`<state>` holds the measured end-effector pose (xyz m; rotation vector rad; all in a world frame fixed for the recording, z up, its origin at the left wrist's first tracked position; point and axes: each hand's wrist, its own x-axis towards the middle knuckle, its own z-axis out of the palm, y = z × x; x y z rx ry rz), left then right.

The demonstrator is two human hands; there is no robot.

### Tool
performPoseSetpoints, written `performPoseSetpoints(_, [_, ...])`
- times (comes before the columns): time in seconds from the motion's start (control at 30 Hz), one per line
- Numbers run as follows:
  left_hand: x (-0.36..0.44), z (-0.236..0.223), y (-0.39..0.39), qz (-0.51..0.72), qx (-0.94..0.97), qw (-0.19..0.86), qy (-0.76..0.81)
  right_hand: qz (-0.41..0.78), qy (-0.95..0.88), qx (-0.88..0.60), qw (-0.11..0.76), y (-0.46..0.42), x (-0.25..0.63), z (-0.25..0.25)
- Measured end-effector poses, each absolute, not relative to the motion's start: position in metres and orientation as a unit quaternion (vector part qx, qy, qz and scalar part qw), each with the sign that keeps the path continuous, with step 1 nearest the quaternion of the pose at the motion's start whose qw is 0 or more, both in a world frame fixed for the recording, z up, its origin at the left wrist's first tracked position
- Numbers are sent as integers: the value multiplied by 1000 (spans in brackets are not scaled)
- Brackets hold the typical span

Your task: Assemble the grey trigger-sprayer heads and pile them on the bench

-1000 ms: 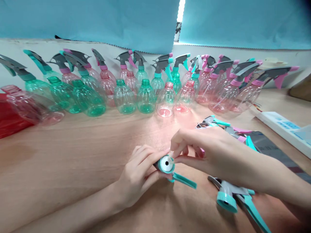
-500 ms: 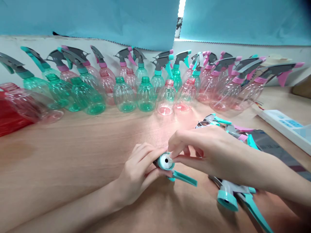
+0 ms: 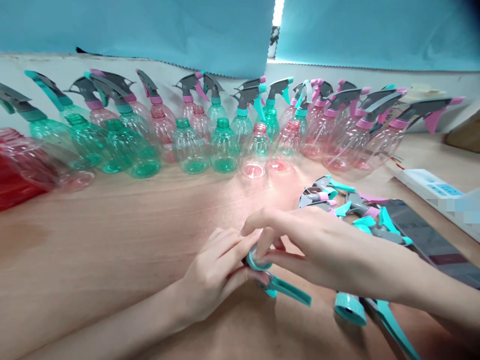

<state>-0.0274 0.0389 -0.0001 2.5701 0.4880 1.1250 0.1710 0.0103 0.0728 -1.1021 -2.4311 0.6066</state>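
Observation:
Low over the table, my left hand (image 3: 221, 262) is closed round a grey and turquoise trigger spray head. Its turquoise trigger (image 3: 292, 291) sticks out to the right, and its turquoise collar (image 3: 253, 261) faces me. My right hand (image 3: 300, 245) has thumb and fingertips closed together at the collar's mouth, touching it and covering the white inside. Whatever those fingertips may hold is hidden. Below my right wrist lies another spray head with a turquoise collar (image 3: 350, 308), partly covered by the forearm.
Green bottles (image 3: 224, 150) and pink bottles (image 3: 255, 155) stand along the wall, several with spray heads fitted. Loose spray heads (image 3: 318, 197) lie beyond my right hand, near a dark flat phone-like object (image 3: 423, 235) and a white power strip (image 3: 423, 187). Something red (image 3: 18, 185) lies at far left.
My right fingertips have moved from the collar's rim over its mouth, covering the white disc with the dark hole. The trigger has dipped slightly. My left hand keeps its hold.

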Motion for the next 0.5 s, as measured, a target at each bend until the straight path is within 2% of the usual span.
performPoseSetpoints(0.5, [-29,-6,40,388,894,162,152,220,-853,-432,192,10,177,82])
